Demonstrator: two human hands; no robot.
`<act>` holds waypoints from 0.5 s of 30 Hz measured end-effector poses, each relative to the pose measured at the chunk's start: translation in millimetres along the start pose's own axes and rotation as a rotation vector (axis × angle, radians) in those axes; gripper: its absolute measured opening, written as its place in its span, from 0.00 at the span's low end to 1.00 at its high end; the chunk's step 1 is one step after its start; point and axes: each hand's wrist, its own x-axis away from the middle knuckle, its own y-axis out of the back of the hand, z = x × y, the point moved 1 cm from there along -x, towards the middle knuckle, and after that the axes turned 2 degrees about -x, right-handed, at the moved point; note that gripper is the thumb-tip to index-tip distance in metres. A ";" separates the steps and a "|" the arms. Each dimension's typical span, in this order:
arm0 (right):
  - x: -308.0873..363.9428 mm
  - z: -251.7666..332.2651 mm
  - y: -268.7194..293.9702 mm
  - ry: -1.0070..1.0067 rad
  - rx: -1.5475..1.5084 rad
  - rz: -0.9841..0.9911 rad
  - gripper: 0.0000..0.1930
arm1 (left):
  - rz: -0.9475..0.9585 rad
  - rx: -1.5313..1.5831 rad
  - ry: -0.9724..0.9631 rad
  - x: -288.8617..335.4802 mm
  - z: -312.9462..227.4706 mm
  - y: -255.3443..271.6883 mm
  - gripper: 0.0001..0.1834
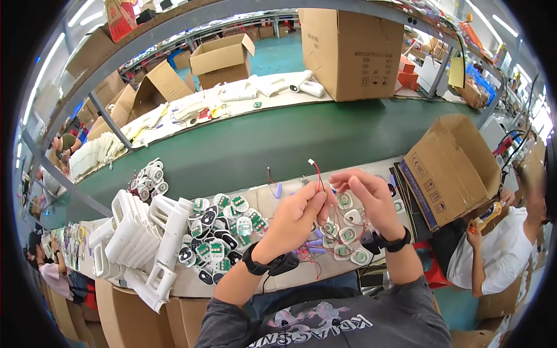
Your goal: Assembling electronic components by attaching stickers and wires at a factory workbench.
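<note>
My left hand [300,213] is closed in a pinch on a thin red wire lead [318,173], whose small white plug stands up above the fingertips. Close beside it, my right hand [371,199] has its fingers apart and bent toward the left one, with nothing visible in them. Under both hands lie white round parts with wires [347,235] and several purple cylinders [315,243]. Left of them spreads a heap of small green circuit boards [217,250] in white and black covers. White plastic housings with handles [134,223] are stacked farther left.
Beyond the bench runs a green conveyor belt [243,151]. An open cardboard box [444,174] stands at the right, near a seated person in white [505,249]. A large carton [354,55] sits past the belt. More white wired parts [149,181] lie on the belt's near side.
</note>
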 end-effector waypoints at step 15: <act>19.4 42.5 -0.1 0.274 -0.446 0.021 0.06 | -0.381 -0.611 -0.001 81.2 89.9 44.7 0.19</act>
